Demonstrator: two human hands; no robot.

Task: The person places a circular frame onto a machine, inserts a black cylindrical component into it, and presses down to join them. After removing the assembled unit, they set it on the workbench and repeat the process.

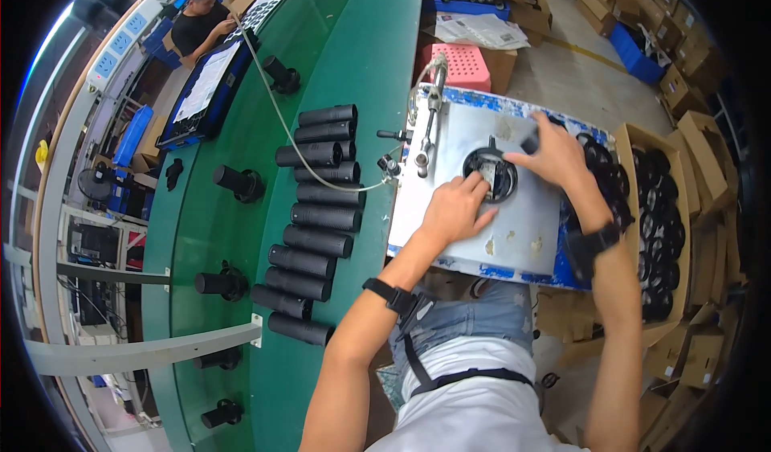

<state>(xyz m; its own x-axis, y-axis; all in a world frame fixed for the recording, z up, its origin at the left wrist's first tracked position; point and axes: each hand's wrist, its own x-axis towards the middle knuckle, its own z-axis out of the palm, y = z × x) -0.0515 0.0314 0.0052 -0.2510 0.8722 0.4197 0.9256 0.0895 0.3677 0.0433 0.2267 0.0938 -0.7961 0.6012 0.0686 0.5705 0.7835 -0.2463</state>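
A black round housing [503,188] with a light-coloured insert inside lies on the metal-topped work surface [522,239]. My left hand [456,209] grips it from the near left, fingertips bent into its opening and thumb by the lower rim. Just beyond, my right hand [556,156] is raised with a small black piece [530,141] between thumb and fingers. The exact shape of that piece is partly hidden. A metal lever clamp [432,118] with a thin hose stands at the left of the work surface.
Several black tubes [321,215] lie in a row on the green bench [369,66]. Black stands [238,181] line a lower green strip. Right of me, a carton [687,243] holds black round parts. A pink basket [462,66] sits behind; a co-worker [201,22] is far left.
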